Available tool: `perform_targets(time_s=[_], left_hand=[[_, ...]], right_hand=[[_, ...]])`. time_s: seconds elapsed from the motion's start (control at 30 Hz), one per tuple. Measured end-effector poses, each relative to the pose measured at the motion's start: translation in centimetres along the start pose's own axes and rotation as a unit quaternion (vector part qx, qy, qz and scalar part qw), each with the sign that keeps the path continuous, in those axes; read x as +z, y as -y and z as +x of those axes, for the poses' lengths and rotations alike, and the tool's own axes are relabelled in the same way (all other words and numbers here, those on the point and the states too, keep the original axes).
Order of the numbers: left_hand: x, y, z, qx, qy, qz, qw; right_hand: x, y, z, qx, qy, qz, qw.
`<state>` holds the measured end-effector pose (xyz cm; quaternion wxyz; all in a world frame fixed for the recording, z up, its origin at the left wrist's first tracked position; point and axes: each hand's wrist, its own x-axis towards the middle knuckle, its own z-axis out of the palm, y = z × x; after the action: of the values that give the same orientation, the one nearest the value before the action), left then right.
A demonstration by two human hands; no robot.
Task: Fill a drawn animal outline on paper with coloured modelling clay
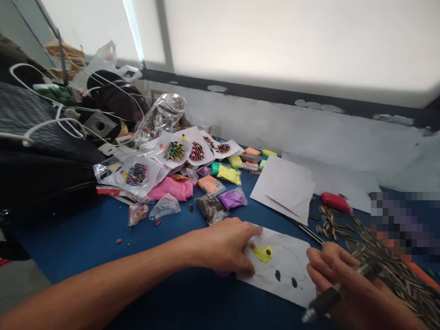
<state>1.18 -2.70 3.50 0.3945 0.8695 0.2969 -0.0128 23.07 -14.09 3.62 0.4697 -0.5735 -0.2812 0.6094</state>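
A white sheet of paper (285,288) lies on the blue table, with a faint drawn outline. Stuck on it are a yellow clay shape (263,255) with small brown bits, and two dark seed-like pieces (277,275). My left hand (230,247) rests on the sheet's left edge, thumb and forefinger spread apart. At the sheet's right edge, my right hand (354,279) is closed around a dark pen (323,302) with a metallic tip, which points down and left, toward me. Its curled fingertips are by the paper, whether touching I cannot tell.
Sunflower seeds (395,270) are heaped at the right beside a red clay pack (336,202). Blank sheets (285,183) lie behind. Coloured clay packets (229,174) and seed-decorated papers (175,151) fill the middle back. A black bag (51,174) and cables stand left.
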Motion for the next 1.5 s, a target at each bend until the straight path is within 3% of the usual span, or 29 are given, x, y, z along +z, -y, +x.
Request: perform_targets(time_s=[0.27, 0.37, 0.43, 0.53, 0.63, 0.73, 0.93, 1.03, 1.5], left_hand=[[0.0, -0.2, -0.4, 0.000, 0.014, 0.034, 0.999], [0.0, -0.4, -0.4, 0.003, 0.008, 0.028, 1.000], [0.1, -0.5, -0.5, 0.001, 0.004, 0.030, 1.000], [0.1, -0.5, -0.5, -0.007, 0.006, 0.034, 0.999], [0.2, -0.4, -0.5, -0.009, 0.000, 0.038, 0.999], [0.3, -0.1, -0.5, -0.014, 0.002, 0.032, 0.999], [0.1, -0.1, -0.5, -0.014, 0.016, 0.019, 1.000], [0.0, -0.2, -0.5, -0.014, 0.026, 0.025, 0.999], [0.0, -0.3, -0.2, 0.012, 0.021, 0.043, 0.999]], right_hand=[[0.5, 0.1, -0.2, 0.053, -0.061, -0.030, 0.996], [0.6, -0.2, 0.3, -0.013, -0.091, -0.034, 0.995], [1.1, -0.4, 0.5, -0.068, -0.108, -0.094, 0.987], [2.4, -0.8, 0.4, -0.140, -0.133, -0.241, 0.951], [3.6, -1.6, 0.1, -0.200, -0.212, -0.298, 0.909], [3.6, -2.3, 0.3, -0.235, -0.238, -0.353, 0.874], [2.0, -2.4, 1.5, -0.352, -0.152, -0.498, 0.778], [2.1, -2.3, 2.0, -0.413, -0.149, -0.507, 0.741], [2.4, -2.4, 2.7, -0.455, -0.128, -0.507, 0.721]])
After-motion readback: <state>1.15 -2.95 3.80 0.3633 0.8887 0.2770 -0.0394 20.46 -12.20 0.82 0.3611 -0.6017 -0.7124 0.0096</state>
